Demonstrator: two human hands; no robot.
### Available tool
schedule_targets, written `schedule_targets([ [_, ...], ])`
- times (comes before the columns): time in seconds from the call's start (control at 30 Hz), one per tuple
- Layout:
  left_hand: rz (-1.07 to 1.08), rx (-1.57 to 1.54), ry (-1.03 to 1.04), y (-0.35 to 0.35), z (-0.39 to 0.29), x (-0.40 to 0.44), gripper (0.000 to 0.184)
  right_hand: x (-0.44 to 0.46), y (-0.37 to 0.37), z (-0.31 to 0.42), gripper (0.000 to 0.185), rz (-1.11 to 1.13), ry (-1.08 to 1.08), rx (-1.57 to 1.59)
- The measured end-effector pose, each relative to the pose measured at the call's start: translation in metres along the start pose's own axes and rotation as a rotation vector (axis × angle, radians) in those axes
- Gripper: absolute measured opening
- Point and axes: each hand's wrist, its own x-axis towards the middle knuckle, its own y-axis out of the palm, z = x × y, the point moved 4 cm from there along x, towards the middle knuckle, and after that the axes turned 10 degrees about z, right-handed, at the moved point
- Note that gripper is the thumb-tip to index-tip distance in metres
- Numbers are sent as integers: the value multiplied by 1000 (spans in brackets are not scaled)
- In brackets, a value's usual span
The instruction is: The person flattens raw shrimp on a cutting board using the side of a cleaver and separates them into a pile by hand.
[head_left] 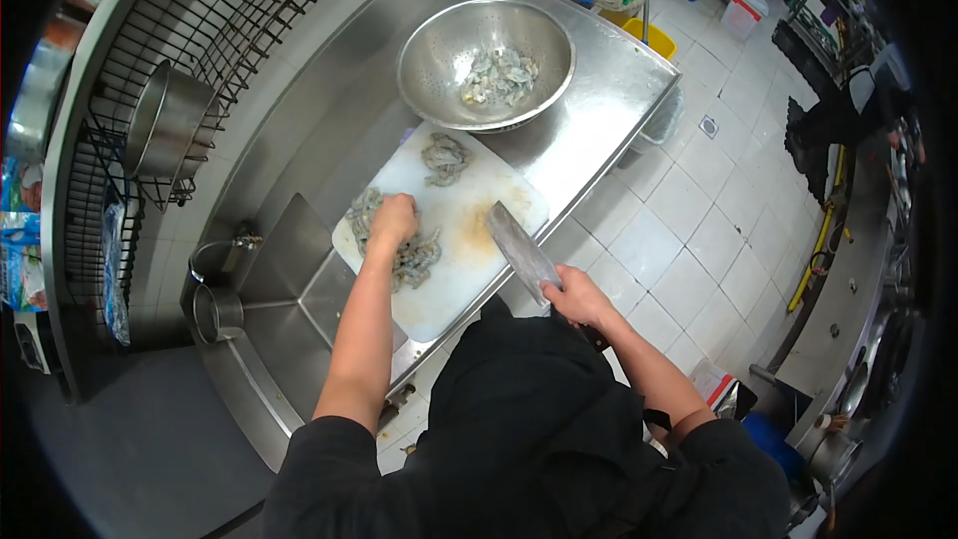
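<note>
My left hand [395, 221] reaches down into a pile of raw grey shrimp [414, 262] on the white cutting board [469, 269], its fingers curled together on shrimp; the fingertips are partly hidden. In my right hand [579, 296] is the handle of a cleaver [522, 245], its broad blade lying over the board's right edge and pointing up and left. A smaller clump of shrimp [445, 158] sits at the top of the board. Just beyond it, a perforated steel colander [419, 70] contains more shrimp [501, 77].
The board lies on a steel counter [609, 60] with a sink [289, 250] at the left. A wire rack [215, 25] above holds a metal pot [165, 125]. Another person [848, 110] stands at the far right, across the tiled floor [689, 210].
</note>
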Motion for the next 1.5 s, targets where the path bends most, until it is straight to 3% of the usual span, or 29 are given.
schedule_targets([
  [0.17,7,-4,34,8,-2,-3,24,2,-1,3,32,-6,-16,-36],
  [0.37,-90,-290,190,41,-10,4,19,1,-3,7,31,-33,0,-18],
  [0.43,-123,-748,151,52,-12,9,15,2,-4,8,31,-40,-9,-6],
  [0.47,-122,-748,151,59,-15,10,15,3,-5,8,31,-40,-8,-5],
  [0.6,-319,-621,142,55,-36,-15,12,7,-4,6,31,-46,-6,52],
  [0.67,-642,-159,201,48,-42,-28,17,8,-6,3,31,-56,-10,61],
  [0.7,-641,-159,201,48,-39,-28,17,9,-6,2,31,-63,-13,63],
  [0.77,-441,-119,160,53,-31,-20,25,9,-6,1,31,-69,-18,65],
  [1.0,-369,22,54,38,-47,-19,27,9,-5,2,30,-71,-4,103],
  [1.07,-362,-563,147,27,-54,-29,26,9,-4,2,30,-63,-11,117],
  [1.1,-358,-561,148,34,-56,-26,26,9,-3,4,30,-65,-25,145],
  [1.17,-140,-1292,101,70,-50,-6,26,9,-3,6,31,-67,-39,173],
  [1.2,-140,-1291,100,80,-48,-1,26,10,-2,7,30,-60,-38,224],
  [1.27,-236,-972,46,92,-46,1,23,17,-2,3,30,-54,-37,276],
  [1.3,-402,-776,83,79,-55,-11,20,26,-1,-6,28,-66,-43,279],
  [1.33,-398,-776,83,77,-61,-12,20,29,-2,-6,27,-76,-49,281],
  [1.4,-545,-728,336,63,-77,-16,16,29,-4,-2,27,-56,-48,337],
  [1.5,-462,-521,369,57,-95,-12,14,39,-13,5,27,-34,-59,385],
])
